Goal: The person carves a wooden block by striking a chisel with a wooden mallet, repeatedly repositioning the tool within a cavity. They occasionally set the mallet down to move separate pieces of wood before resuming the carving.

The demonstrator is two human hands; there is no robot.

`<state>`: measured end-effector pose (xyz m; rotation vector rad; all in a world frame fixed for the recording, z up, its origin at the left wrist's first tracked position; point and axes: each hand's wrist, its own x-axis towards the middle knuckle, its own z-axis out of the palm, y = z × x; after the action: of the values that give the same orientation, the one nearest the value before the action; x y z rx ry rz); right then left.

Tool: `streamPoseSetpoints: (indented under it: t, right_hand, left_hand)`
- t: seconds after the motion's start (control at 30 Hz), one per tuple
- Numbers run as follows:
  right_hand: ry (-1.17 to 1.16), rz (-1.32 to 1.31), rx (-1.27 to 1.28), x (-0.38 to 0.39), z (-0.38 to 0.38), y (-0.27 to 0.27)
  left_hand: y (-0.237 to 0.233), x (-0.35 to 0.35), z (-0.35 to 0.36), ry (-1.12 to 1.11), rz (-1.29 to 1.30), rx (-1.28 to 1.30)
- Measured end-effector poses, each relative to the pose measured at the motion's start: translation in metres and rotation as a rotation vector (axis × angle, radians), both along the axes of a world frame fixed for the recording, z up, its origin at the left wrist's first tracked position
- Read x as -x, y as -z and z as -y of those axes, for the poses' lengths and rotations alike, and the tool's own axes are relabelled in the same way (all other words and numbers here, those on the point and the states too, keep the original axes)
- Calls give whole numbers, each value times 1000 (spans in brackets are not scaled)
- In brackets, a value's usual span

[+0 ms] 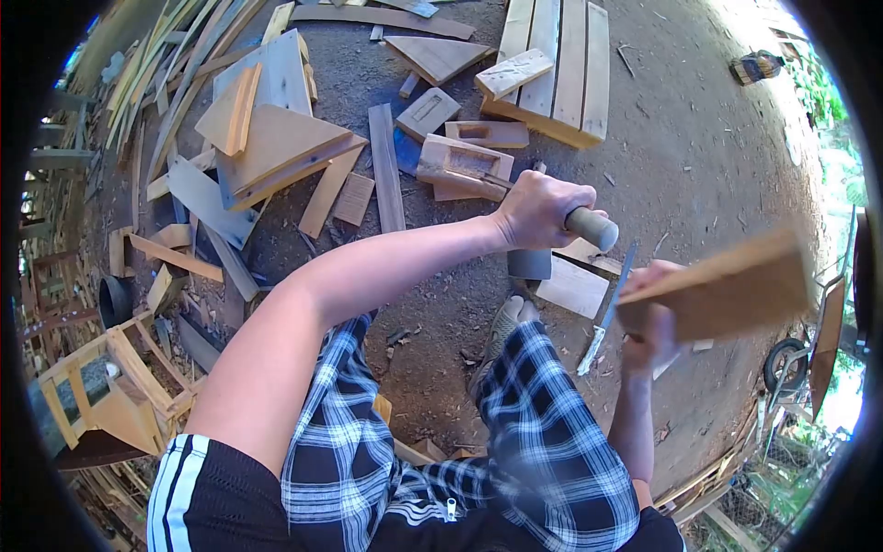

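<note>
My left hand (547,207) is closed around a tool whose round wooden handle (591,228) sticks out to the right. A thin, chisel-like part points left from the fist, over a hollowed wooden block (465,166) on the ground. At the right, my right hand (655,333) grips a thick wooden block (722,293) raised off the ground and blurred by motion. Just below my left hand is a dark cylindrical object (530,264), partly hidden. A saw (609,313) with a pale handle lies between my right foot and the raised block.
Wooden boards (285,152) and offcuts lie on the ground at the left. A slatted wooden piece (556,69) is at the top. Another hollowed block (487,134) and a triangular board (437,57) lie ahead. A wheel (785,364) is at the far right.
</note>
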<state>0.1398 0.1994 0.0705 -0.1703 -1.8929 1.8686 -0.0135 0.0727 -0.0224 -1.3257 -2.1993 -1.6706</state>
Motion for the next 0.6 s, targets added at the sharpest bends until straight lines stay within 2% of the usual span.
streamPoseSetpoints:
  t: [0.07, 0.13, 0.2, 0.23, 0.27, 0.33, 0.37, 0.43, 0.6]
  right_hand:
    - [30, 263, -615, 8, 3, 4]
    - [-32, 361, -534, 9, -5, 7]
    - [61, 326, -112, 9, -8, 6]
    - [5, 365, 73, 8, -9, 0]
    - [16, 367, 69, 11, -12, 2]
    - [101, 221, -235, 22, -18, 11]
    - [105, 321, -147, 18, -19, 13]
    - [115, 333, -141, 16, -18, 20]
    - [86, 354, -172, 12, -18, 26]
  left_hand:
    - [2, 5, 1, -3, -32, 5]
    - [2, 10, 8, -8, -49, 22]
    - [-1, 24, 12, -72, 59, -83]
    - [-5, 36, 15, -119, 83, -167]
    - [-9, 47, 20, -163, 108, -250]
    - [-15, 60, 25, -347, 245, -305]
    - [-19, 67, 30, -339, 245, -300]
    - [-24, 73, 38, -339, 226, -391]
    - [-24, 69, 34, -255, 307, -408]
